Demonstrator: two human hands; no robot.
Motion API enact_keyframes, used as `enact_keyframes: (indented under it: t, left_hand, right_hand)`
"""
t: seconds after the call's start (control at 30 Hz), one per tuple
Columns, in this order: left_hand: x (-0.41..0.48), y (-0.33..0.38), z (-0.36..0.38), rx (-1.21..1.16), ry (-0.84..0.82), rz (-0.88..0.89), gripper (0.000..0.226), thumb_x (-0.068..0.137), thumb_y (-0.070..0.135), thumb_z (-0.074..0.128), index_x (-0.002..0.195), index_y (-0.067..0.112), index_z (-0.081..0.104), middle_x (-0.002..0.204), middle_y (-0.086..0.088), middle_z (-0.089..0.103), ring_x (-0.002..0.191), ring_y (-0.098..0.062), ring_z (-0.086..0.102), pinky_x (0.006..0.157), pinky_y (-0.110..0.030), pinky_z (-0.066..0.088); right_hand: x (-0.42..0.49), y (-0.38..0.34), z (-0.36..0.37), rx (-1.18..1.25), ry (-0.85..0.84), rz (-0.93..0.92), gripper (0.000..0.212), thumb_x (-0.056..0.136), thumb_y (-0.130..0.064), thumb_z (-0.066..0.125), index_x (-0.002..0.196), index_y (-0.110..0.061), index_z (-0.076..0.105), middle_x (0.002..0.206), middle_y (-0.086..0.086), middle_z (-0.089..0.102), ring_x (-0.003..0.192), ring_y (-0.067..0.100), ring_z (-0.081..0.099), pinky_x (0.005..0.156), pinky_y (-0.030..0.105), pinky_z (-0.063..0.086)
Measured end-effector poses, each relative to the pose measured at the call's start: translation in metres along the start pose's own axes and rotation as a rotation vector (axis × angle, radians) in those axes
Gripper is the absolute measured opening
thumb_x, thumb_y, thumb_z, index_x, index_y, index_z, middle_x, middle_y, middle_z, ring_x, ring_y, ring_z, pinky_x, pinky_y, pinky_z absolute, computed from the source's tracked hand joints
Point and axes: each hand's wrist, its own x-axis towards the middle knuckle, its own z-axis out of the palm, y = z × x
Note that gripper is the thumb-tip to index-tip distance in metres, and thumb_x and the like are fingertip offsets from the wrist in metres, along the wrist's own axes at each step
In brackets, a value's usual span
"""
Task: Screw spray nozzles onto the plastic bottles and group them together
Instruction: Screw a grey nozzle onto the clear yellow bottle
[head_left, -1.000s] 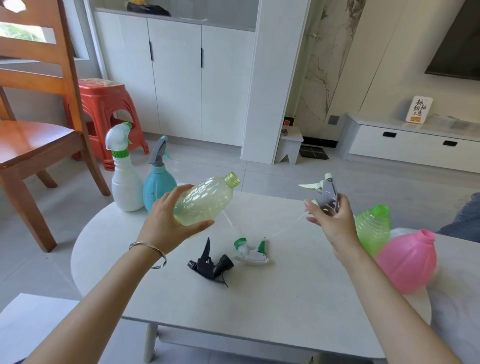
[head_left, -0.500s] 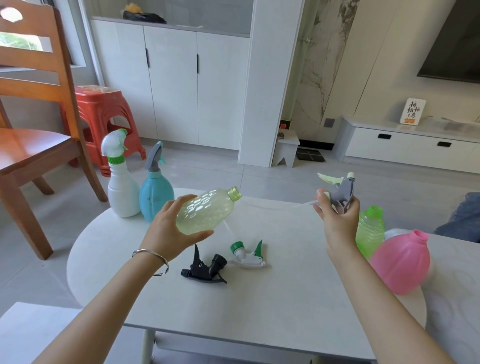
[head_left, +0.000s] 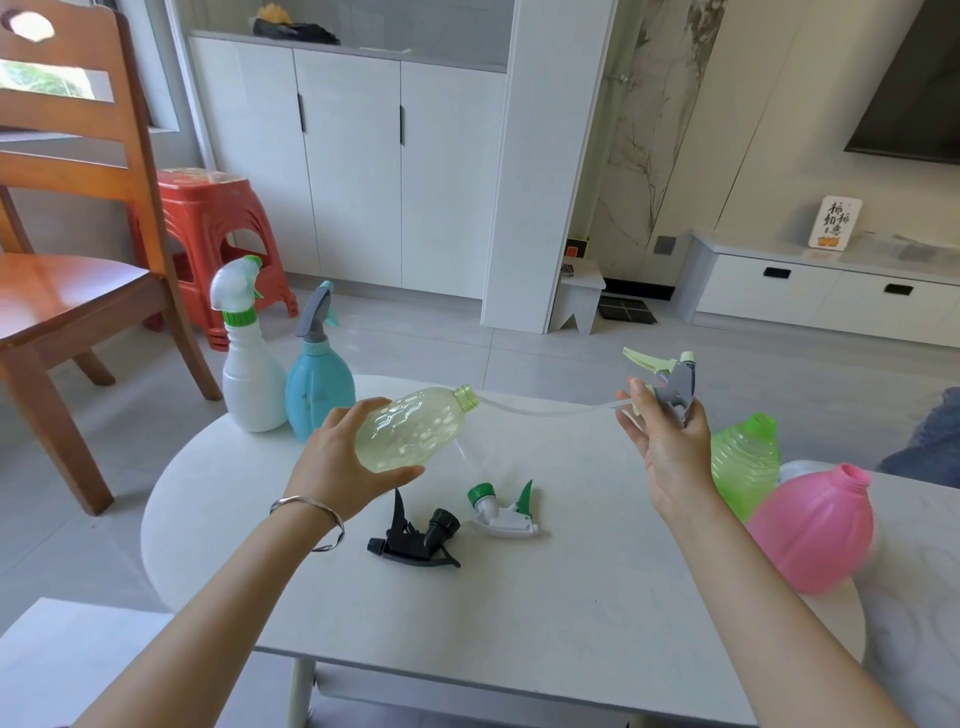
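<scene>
My left hand (head_left: 337, 467) grips a pale yellow-green clear bottle (head_left: 410, 428), tilted with its open neck pointing right. My right hand (head_left: 665, 436) holds a grey spray nozzle with a light green trigger (head_left: 670, 382). The nozzle's thin clear tube (head_left: 545, 410) runs left to the bottle's mouth. On the white table (head_left: 519, 623) lie a black nozzle (head_left: 415, 535) and a white-and-green nozzle (head_left: 501, 512). A green bottle (head_left: 748, 462) and a pink bottle (head_left: 810, 530) lie without nozzles at the right. A white bottle (head_left: 247, 358) and a blue bottle (head_left: 317, 374) stand at the back left with nozzles on.
A wooden chair (head_left: 78, 249) and a red plastic stool (head_left: 208, 234) stand left of the table. White cabinets (head_left: 363, 171) line the far wall. A low white TV unit (head_left: 831, 291) is at the right, with a dark cushion edge (head_left: 930, 441) beside the table.
My right hand has lifted the grey nozzle up and to the right, and its tube tip has come up to the bottle's mouth. My left hand tipped the bottle nearer to level.
</scene>
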Motion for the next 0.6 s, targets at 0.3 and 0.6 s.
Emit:
enact_keyframes:
  t: [0.3, 0.6]
  left_hand:
    - [0.0011, -0.0036, -0.0053, 0.031, 0.031, -0.039, 0.080, 0.059, 0.051, 0.082, 0.128, 0.035, 0.046, 0.121, -0.001, 0.045, 0.108, -0.023, 0.051, 0.089, -0.036, 0.047]
    - [-0.0013, -0.0034, -0.0080, 0.027, 0.004, -0.016, 0.082, 0.059, 0.048, 0.083, 0.130, 0.034, 0.046, 0.123, -0.002, 0.045, 0.110, -0.023, 0.049, 0.095, -0.034, 0.043]
  right_hand:
    - [0.0041, -0.0021, 0.0027, 0.032, 0.003, -0.011, 0.031, 0.086, -0.011, 0.067, 0.109, -0.018, 0.048, 0.093, -0.003, 0.068, 0.091, 0.014, 0.066, 0.067, 0.019, 0.055]
    - [0.0011, 0.0066, 0.0101, -0.017, -0.043, 0.044, 0.026, 0.084, -0.011, 0.069, 0.099, -0.019, 0.049, 0.088, -0.005, 0.069, 0.099, 0.016, 0.064, 0.076, 0.023, 0.057]
